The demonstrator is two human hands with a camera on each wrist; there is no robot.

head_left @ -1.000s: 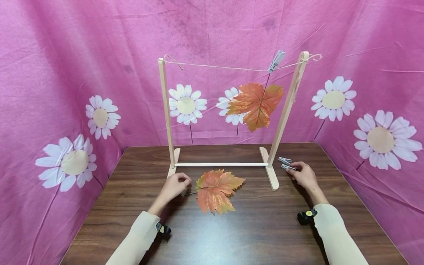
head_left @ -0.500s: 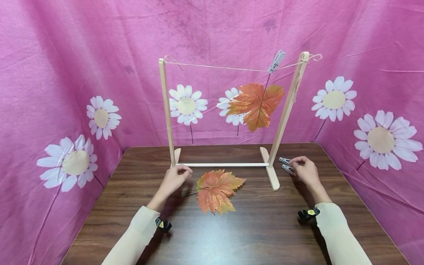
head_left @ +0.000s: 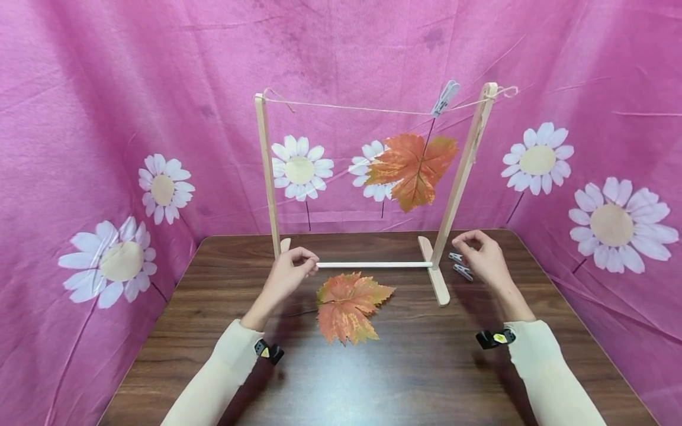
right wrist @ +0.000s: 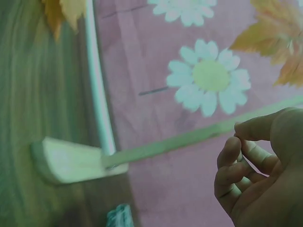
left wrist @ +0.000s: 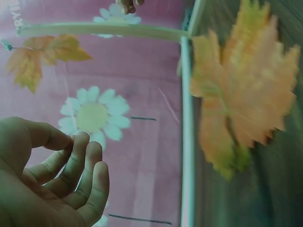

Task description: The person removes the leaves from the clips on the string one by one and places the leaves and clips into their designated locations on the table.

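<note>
My left hand (head_left: 288, 273) is raised at the rack's left post, overlapping the end of the white crossbar (head_left: 373, 265). Its fingers are loosely curled, with thumb and index tips close together and nothing seen between them. An orange artificial maple leaf (head_left: 348, 310) lies on the table just right of it, stem toward the hand. My right hand (head_left: 486, 260), loosely curled and holding nothing visible, hovers beside the right post. Below it lie two grey clothespins (head_left: 462, 272). Another clothespin (head_left: 446, 97) grips the stem of a second maple leaf (head_left: 418, 171) on the string.
The wooden rack stands at the back of the brown table (head_left: 341, 378), its right post (head_left: 463, 177) tilting outward in view. A string (head_left: 351, 107) runs between the post tops. Behind hangs a pink curtain (head_left: 341, 47) printed with white daisies.
Both hands have risen: the left from beside the table leaf's stem up and slightly right, the right away from the clothespins. Leaves, clothespins and rack stay in place.
</note>
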